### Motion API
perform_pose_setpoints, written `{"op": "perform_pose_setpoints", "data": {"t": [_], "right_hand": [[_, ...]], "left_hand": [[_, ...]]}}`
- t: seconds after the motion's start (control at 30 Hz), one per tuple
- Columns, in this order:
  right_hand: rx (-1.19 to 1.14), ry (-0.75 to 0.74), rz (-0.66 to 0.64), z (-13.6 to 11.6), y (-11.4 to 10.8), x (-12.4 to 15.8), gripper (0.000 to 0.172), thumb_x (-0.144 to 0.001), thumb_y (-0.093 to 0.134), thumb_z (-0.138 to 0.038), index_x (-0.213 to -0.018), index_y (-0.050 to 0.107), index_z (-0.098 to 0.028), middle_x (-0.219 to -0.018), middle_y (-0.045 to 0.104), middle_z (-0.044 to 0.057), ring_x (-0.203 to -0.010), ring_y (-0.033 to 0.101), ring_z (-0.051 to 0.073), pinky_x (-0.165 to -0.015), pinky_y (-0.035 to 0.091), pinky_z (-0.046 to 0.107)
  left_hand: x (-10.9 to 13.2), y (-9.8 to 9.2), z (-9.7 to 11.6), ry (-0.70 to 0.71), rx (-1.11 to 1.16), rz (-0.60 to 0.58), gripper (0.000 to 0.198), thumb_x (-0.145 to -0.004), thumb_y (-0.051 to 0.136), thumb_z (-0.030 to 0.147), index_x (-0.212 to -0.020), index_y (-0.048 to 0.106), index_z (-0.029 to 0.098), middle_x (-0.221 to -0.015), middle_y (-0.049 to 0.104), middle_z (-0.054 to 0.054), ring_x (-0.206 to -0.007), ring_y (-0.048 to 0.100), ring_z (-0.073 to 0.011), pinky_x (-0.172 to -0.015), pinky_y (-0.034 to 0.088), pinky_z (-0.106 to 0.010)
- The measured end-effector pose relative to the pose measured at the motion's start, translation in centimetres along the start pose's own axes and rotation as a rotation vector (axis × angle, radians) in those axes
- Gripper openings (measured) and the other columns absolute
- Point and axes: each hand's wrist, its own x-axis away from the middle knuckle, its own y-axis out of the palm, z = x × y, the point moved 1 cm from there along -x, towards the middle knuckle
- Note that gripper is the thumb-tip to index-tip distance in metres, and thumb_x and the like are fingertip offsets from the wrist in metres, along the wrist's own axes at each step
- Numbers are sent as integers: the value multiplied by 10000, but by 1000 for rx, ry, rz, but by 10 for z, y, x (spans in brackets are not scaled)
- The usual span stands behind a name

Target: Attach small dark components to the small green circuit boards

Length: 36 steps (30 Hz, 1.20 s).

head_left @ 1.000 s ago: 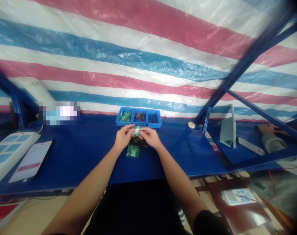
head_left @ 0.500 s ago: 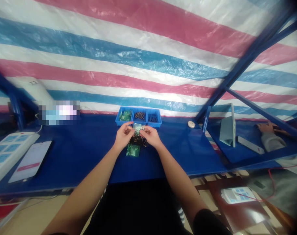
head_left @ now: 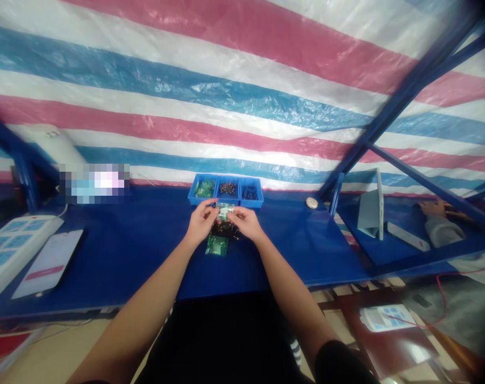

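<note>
Between my hands is a small clear plastic bag with greenish-white contents too small to make out. My left hand pinches its left side, and my right hand grips its right side. Just below it on the table lies a pile of small dark parts with brassy tips, partly covered by the bag and fingers. A green packet lies flat in front of that pile. Behind my hands stands a blue divided bin, holding green packets, small metallic parts and dark pieces.
On the left of the blue table lie a phone and a power strip. A round white object sits to the right, near the blue frame post. Beyond it are a tablet and another person's hand.
The bag between my fingers has tilted slightly and shows more of its bright face. Both hands keep nearly the same place and grip.
</note>
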Motion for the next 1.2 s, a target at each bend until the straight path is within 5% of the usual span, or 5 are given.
{"op": "perform_pose_setpoints", "data": {"t": [0.3, 0.47, 0.7, 0.87, 1.2], "right_hand": [[21, 35, 96, 2, -3, -2, 340, -748, 688, -478, -899, 721, -176, -741, 702, 38, -664, 634, 173, -663, 507, 299], [9, 44, 112, 2, -2, -2, 328, -740, 695, -467, -877, 729, -171, -753, 709, 44, -661, 634, 175, -662, 512, 305], [154, -51, 295, 4, -7, -3, 259, -708, 729, -438, -807, 740, -199, -687, 653, 10, -615, 574, 152, -635, 488, 291], [-35, 64, 218, 3, -7, -5, 314, -725, 703, -468, -869, 720, -189, -693, 683, 24, -613, 605, 163, -567, 472, 276], [8, -12, 200, 4, -5, -3, 256, -702, 738, -415, -799, 664, -190, -802, 696, 33, -697, 638, 168, -688, 520, 297]], "left_hand": [[-1, 0, -3, 9, -43, 51, 563, -817, 667, 394, -1321, 501, 204, -690, 625, 25, -544, 570, -104, -544, 453, -216], [-1, -2, -9, -71, -125, 53, 380, -819, 643, 457, -1050, 672, 157, -674, 669, -19, -562, 602, -136, -521, 447, -226], [1, -5, -6, 64, -332, 143, 307, -814, 635, 459, -864, 727, 170, -719, 682, -16, -633, 597, -136, -612, 476, -237], [3, -1, -6, 46, -291, 111, 293, -846, 601, 435, -917, 707, 171, -558, 613, 21, -505, 561, -116, -554, 467, -227], [5, -2, -5, 126, -337, 127, 295, -835, 609, 431, -958, 713, 184, -857, 732, -47, -706, 679, -169, -693, 544, -274]]}}
